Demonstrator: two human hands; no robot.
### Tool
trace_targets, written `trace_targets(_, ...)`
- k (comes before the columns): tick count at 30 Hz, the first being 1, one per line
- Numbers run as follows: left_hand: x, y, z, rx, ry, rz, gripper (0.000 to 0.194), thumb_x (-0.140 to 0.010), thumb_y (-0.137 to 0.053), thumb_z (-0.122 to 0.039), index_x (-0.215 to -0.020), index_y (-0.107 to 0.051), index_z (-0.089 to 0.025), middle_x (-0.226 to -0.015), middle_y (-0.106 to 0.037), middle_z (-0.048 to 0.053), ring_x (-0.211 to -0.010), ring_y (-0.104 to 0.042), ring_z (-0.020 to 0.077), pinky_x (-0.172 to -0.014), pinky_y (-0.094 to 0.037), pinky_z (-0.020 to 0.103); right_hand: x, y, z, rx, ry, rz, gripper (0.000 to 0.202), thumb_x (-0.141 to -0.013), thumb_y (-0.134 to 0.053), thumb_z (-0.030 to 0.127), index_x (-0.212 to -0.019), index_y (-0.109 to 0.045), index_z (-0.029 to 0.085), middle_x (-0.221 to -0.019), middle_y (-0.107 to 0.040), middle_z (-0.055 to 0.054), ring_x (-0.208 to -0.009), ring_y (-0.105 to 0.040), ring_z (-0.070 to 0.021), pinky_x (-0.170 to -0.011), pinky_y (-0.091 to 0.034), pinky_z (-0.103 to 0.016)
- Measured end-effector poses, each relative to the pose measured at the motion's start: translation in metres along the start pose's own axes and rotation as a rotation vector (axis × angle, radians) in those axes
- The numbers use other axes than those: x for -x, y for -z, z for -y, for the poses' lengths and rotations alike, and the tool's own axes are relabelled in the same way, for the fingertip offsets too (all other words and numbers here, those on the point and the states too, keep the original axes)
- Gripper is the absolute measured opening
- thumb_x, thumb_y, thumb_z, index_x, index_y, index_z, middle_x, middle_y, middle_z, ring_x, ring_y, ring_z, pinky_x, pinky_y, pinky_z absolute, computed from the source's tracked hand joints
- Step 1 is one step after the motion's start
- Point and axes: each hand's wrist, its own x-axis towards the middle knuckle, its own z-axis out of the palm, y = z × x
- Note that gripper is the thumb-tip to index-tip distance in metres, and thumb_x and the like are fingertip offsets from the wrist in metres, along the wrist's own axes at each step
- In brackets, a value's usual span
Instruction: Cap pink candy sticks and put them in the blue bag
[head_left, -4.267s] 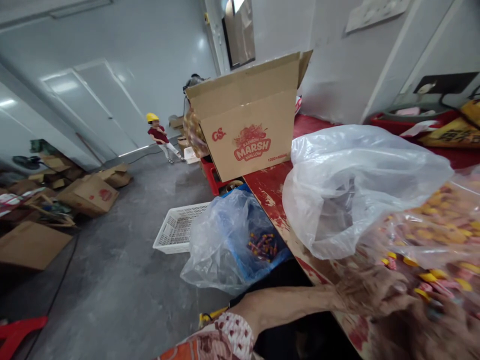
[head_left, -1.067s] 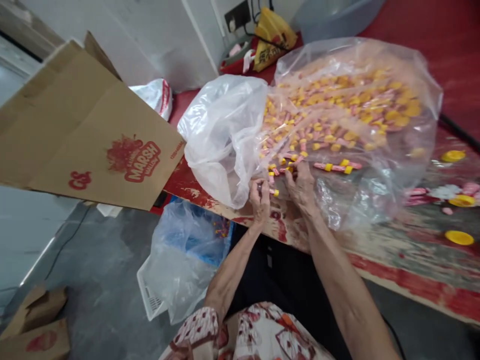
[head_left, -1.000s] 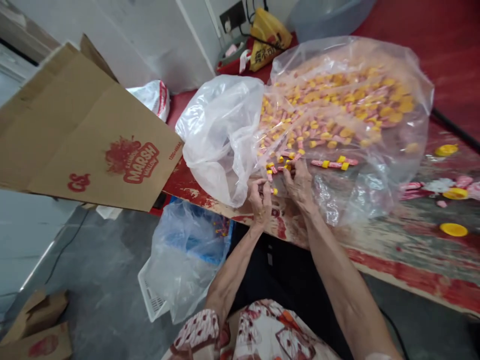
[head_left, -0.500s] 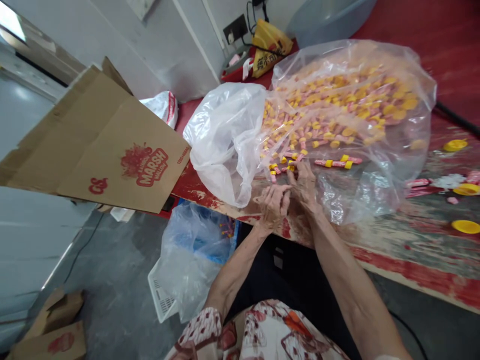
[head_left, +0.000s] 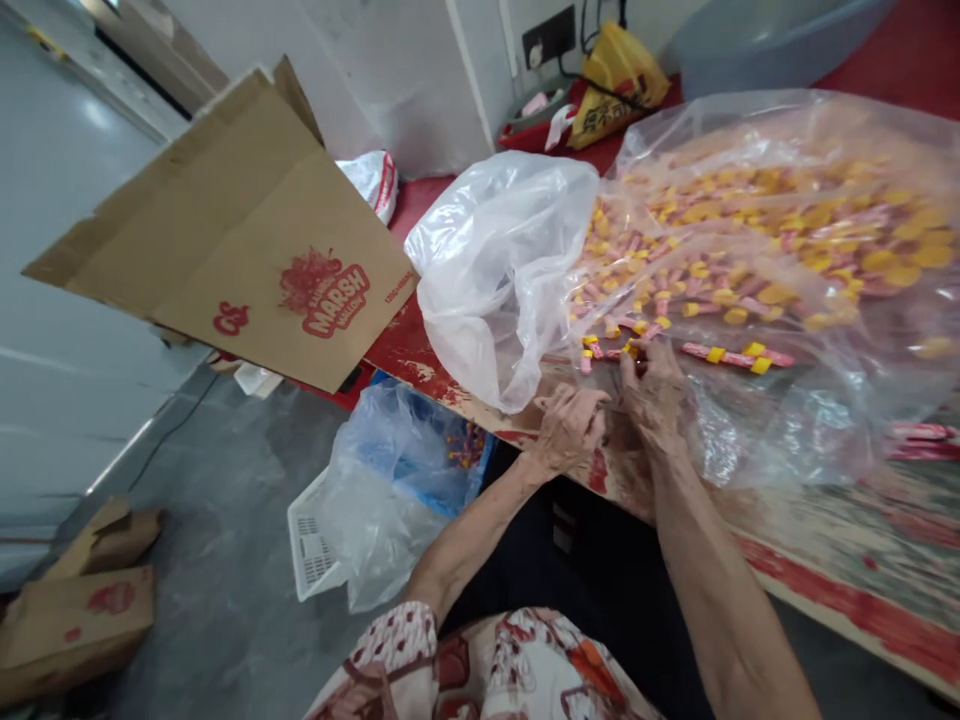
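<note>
A clear plastic bag (head_left: 757, 150) lies on the bench, full of small pink sticks with yellow caps (head_left: 720, 270). My right hand (head_left: 654, 395) is at the bag's near edge, its fingers closed at a pink stick with a yellow cap (head_left: 630, 348). Just left of it, my left hand (head_left: 571, 425) rests low over the bench edge with curled fingers; what they hold, if anything, is hidden. A few capped sticks (head_left: 590, 350) lie in front of both hands. Longer pink sticks with yellow caps (head_left: 739, 357) lie right of my right hand.
A cardboard box (head_left: 262, 240) stands tilted at left. Beside the bag's mouth is bunched white plastic (head_left: 502, 270). Below the bench (head_left: 825, 580), a blue crate (head_left: 442, 455) lined with plastic sits by a white basket (head_left: 311, 545). A yellow packet (head_left: 619, 85) lies at the back.
The view has swung left, so the bench and box appear farther right. Both hands keep nearly the same places by the bag's near edge.
</note>
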Motion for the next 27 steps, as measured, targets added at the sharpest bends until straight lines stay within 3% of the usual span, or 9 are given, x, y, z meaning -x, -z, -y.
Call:
trace_targets(6,0.004,0.000,-0.008,0.055,0.127,-0.093,0.029,-0.106,-0.048,-0.022,-0.127,-0.068,-0.019,-0.117,-0.080,0.015,-0.110,-0.077,0.0307,-0.109,-0.062,0.048,0.001,0.011,0.010,0.035,0.007,0.021,0.039,-0.099,-0.046,0.048,-0.115,-0.068,0.019,-0.111,-0.076,-0.020,-0.100,-0.071,-0.0332,-0.094,-0.059,-0.047)
trace_targets(11,0.004,-0.002,-0.002,0.014,0.099,0.014,0.014,-0.100,-0.062,-0.023,-0.109,-0.072,-0.024,-0.104,-0.082,0.011,-0.105,-0.080,0.0324,-0.102,-0.068,0.050,-0.001,0.008,0.004,0.091,0.010,0.039,0.045,-0.089,-0.045,0.052,-0.108,-0.070,0.020,-0.105,-0.077,-0.022,-0.092,-0.073,-0.0396,-0.087,-0.059,-0.054)
trace_targets(14,0.006,0.002,-0.001,0.008,0.076,-0.035,0.018,-0.102,-0.058,-0.024,-0.108,-0.074,-0.025,-0.101,-0.082,0.010,-0.098,-0.081,0.0310,-0.095,-0.069,0.047,-0.001,0.009,0.005,0.096,0.047,0.005,0.047,-0.090,-0.046,0.054,-0.111,-0.072,0.021,-0.099,-0.076,-0.022,-0.091,-0.073,-0.0420,-0.086,-0.059,-0.056)
trace_targets(17,0.010,-0.002,-0.003,-0.008,0.085,-0.078,0.023,-0.105,-0.056,-0.029,-0.114,-0.076,-0.022,-0.103,-0.083,0.013,-0.101,-0.081,0.0317,-0.100,-0.069,0.048,0.005,0.016,0.011,0.112,0.082,-0.024,0.049,-0.092,-0.046,0.055,-0.113,-0.074,0.021,-0.097,-0.077,-0.023,-0.090,-0.074,-0.0435,-0.086,-0.061,-0.057)
trace_targets(19,0.009,-0.009,-0.003,-0.022,0.087,-0.048,0.022,-0.105,-0.061,-0.034,-0.113,-0.077,-0.022,-0.104,-0.083,0.013,-0.102,-0.082,0.0316,-0.103,-0.068,0.048,0.011,0.021,0.015,0.126,0.085,-0.017,0.048,-0.092,-0.046,0.056,-0.111,-0.074,0.022,-0.101,-0.079,-0.023,-0.091,-0.076,-0.0445,-0.086,-0.061,-0.058)
trace_targets(23,-0.003,-0.019,0.001,-0.044,0.095,0.011,0.014,-0.096,-0.077,-0.039,-0.101,-0.077,-0.026,-0.104,-0.086,0.010,-0.097,-0.084,0.0319,-0.091,-0.068,0.049,0.020,0.028,0.017,0.108,0.083,0.065,0.047,-0.091,-0.045,0.059,-0.106,-0.073,0.025,-0.103,-0.080,-0.020,-0.092,-0.076,-0.0433,-0.086,-0.061,-0.058)
trace_targets(27,-0.012,-0.014,-0.004,-0.024,0.106,0.076,0.012,-0.092,-0.080,-0.037,-0.089,-0.076,-0.026,-0.095,-0.084,0.012,-0.089,-0.083,0.0306,-0.079,-0.070,0.045,0.020,0.029,0.011,0.135,0.016,0.101,0.055,-0.093,-0.044,0.065,-0.114,-0.076,0.025,-0.099,-0.079,-0.017,-0.088,-0.073,-0.0407,-0.077,-0.059,-0.053)
